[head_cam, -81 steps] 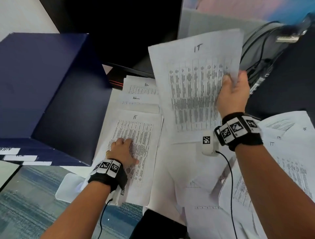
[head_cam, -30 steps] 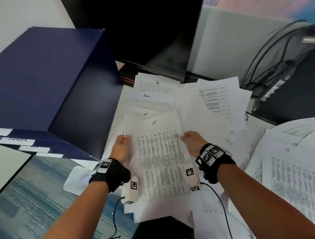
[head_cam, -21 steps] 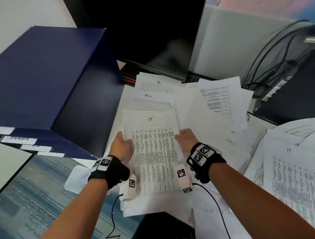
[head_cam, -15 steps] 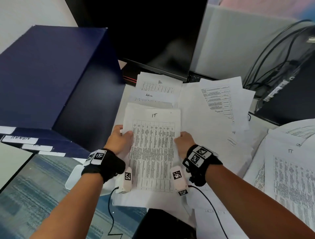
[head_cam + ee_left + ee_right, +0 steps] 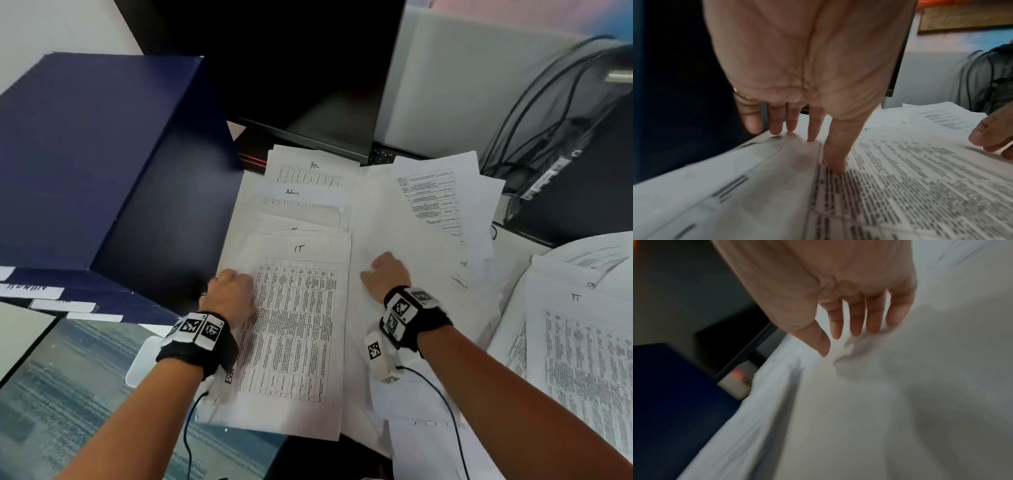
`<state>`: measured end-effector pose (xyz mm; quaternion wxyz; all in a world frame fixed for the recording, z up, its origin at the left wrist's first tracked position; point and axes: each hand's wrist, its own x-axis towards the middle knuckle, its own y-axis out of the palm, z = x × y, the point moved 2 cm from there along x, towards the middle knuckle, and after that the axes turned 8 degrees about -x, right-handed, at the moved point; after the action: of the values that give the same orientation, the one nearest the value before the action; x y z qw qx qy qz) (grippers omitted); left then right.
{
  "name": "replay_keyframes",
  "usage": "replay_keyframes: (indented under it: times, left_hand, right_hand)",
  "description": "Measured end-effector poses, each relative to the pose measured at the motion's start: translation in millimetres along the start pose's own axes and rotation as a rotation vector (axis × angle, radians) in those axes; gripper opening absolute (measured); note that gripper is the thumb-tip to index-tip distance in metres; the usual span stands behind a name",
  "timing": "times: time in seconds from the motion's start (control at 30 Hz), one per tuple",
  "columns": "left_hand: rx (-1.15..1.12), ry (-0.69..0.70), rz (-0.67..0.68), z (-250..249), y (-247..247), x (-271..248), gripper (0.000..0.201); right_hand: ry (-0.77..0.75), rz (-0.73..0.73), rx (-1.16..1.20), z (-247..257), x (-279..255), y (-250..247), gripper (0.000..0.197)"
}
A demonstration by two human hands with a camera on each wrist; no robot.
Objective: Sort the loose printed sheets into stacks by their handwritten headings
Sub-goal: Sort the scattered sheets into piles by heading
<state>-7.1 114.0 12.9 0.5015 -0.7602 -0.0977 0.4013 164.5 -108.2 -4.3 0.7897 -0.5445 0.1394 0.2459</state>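
The IT stack (image 5: 298, 325) lies flat in the middle of the desk, its top sheet headed "IT". My left hand (image 5: 236, 282) rests on the stack's left edge. In the left wrist view its straight fingers (image 5: 812, 129) touch the paper and the thumb presses on the printed table of the IT stack (image 5: 910, 186). My right hand (image 5: 383, 270) lies open on blank white sheets (image 5: 411, 240) just right of the stack, holding nothing; the right wrist view shows this hand (image 5: 838, 344) with its fingers straight. Behind the stack lie an "Admin" sheet (image 5: 298, 193) and an "Hr" sheet (image 5: 313, 168).
A large dark blue box (image 5: 85, 154) stands close on the left. A black monitor (image 5: 308, 68) is behind the sheets. Cables (image 5: 548, 120) and a black computer case (image 5: 599, 178) are at the back right. A loose pile of printed sheets (image 5: 582, 342) fills the right side.
The IT sheet that my right hand held up now lies squared on the IT stack. My right hand has let go of it and moved right onto the blank sheets; my left stays at the stack's edge.
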Motion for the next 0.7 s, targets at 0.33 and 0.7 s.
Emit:
replay_keyframes:
  times: [0.33, 0.7]
  left_hand:
    - [-0.043, 0.11, 0.022, -61.3, 16.1, -8.8, 0.073]
    - [-0.012, 0.06, 0.054, -70.6, 22.1, -8.8, 0.085]
  right_hand:
    - [0.371, -0.231, -0.118, -63.4, 34.5, -63.0, 0.068]
    - [0.049, -0.119, -0.431, -22.8, 71.7, -87.4, 0.078]
